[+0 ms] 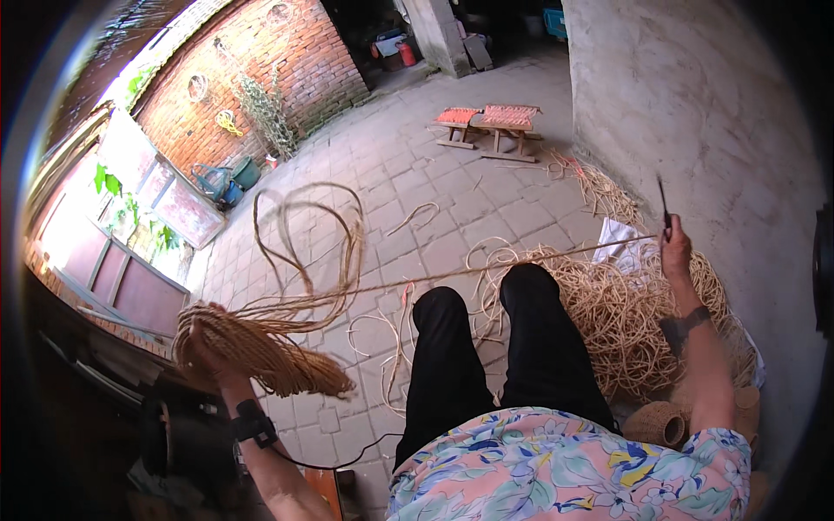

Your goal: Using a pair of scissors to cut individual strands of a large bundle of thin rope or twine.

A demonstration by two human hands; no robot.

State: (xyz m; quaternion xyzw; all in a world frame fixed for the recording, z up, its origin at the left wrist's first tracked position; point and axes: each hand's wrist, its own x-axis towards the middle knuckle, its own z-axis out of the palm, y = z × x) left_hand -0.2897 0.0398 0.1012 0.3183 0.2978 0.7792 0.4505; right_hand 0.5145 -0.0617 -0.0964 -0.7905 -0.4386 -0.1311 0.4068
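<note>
My left hand, out at the left, is closed around a thick folded bundle of tan straw cord. Loose cord loops swing out beyond the bundle, partly blurred. One taut strand runs from the bundle across my knees to my right hand. That hand, raised at the right, is closed on a thin dark pointed tool that points up and away; its exact kind is unclear. The strand ends at this hand, but the fingers hide how it is held.
A large tangled pile of cord lies right of my legs, against a plaster wall. Woven rolls sit beside my right hip. Two low stools stand farther off on the paved floor. Loose cord pieces lie near my feet.
</note>
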